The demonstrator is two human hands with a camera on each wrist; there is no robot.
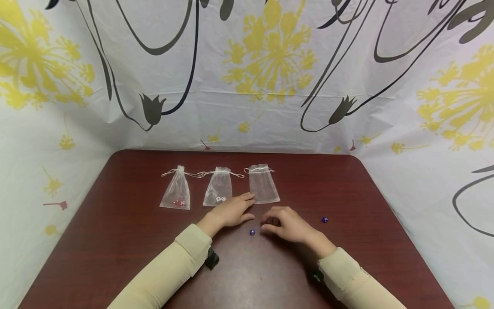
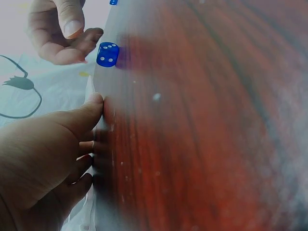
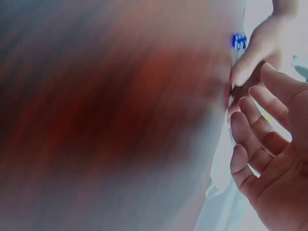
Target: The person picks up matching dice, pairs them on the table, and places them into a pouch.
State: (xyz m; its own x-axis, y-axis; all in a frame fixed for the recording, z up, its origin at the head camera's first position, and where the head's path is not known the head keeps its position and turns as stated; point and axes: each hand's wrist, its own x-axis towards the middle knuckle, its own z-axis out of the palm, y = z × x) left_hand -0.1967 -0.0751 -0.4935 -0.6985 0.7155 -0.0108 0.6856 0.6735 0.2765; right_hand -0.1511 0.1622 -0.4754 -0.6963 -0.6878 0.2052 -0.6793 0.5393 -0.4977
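My left hand (image 1: 233, 210) rests on the table with its fingers stretched out, the fingertips at the lower left corner of a sheer drawstring pouch (image 1: 264, 186). Just right of it hovers my right hand (image 1: 287, 224), fingers loosely bent and holding nothing. Between the two hands, slightly nearer to me, a blue die (image 1: 252, 232) lies on the table; the left wrist view shows white pips on this blue die (image 2: 108, 54). A second blue die (image 1: 325, 219) lies to the right of my right hand. In the right wrist view my right palm (image 3: 274, 139) faces the camera.
Left of that pouch lie a sheer pouch (image 1: 218, 186) with white dice inside and another pouch (image 1: 177, 189) with red dice, its neck drawn together. The dark red table (image 1: 96, 257) meets a patterned cloth (image 1: 231, 128) at the back and sides.
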